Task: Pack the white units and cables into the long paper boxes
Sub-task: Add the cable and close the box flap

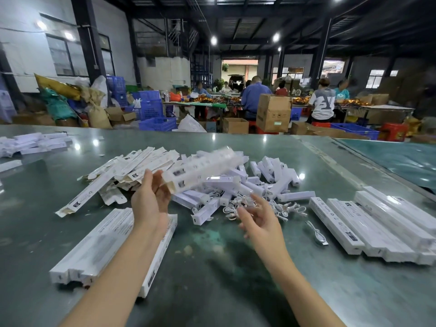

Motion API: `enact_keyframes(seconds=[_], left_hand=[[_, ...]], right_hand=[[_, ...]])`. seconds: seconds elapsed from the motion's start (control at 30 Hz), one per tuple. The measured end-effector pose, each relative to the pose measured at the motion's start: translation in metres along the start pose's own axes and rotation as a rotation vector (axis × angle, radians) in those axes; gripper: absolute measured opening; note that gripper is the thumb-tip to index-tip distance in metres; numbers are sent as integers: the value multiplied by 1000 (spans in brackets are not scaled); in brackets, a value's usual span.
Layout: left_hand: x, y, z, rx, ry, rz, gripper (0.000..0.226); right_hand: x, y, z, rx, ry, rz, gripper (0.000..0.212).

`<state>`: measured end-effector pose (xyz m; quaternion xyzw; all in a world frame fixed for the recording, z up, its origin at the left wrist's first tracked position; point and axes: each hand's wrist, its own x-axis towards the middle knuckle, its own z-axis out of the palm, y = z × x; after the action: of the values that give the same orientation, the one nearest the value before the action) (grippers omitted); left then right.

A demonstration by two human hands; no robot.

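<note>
A long paper box (200, 169) is hanging blurred in the air above the middle of the table, its open near end pointing toward seven o'clock; what is inside it cannot be made out. The left hand (151, 199) is rising at its seven o'clock end, palm turned right, fingers straight and spread, and whether they are touching the box is unclear. The right hand (258, 218) is hovering at five o'clock from the box, fingers loosely fanned and smeared by motion, holding nothing.

Beneath the box, a heap of white units (264, 180) is lying jumbled, with white cables (250, 206) tangled at its near edge. At nine o'clock from the heap, flat unfolded boxes (132, 171) are piling up. Closed boxes are lying in a row at seven o'clock (94, 251), partly hidden by the left forearm, and in another row at four o'clock (377, 223), cut off by the frame. A single cable (317, 234) is lying just beside that row. The green table (212, 291) is carrying everything.
</note>
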<state>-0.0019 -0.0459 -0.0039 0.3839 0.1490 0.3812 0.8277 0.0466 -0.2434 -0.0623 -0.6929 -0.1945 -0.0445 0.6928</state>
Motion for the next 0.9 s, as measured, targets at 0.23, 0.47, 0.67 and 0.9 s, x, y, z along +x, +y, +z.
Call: enact_keyframes(seconds=[0.23,0.47,0.67,0.9], left_hand=[[-11,-6,-2,142,-21,-132,39],[-6,-10,9,79,-52,-219,31],[-18,-33,17,162,-290,-318,48],[-51,-70,35,378,-512,-364,33]], right_hand=[[0,-2,-11,-453,-59,-368,100],[-3,-4,-9,-708,-175,-406,57],[3,-7,-16,-710,253,-307,33],[5,-2,-17,-765,130,-488,56]])
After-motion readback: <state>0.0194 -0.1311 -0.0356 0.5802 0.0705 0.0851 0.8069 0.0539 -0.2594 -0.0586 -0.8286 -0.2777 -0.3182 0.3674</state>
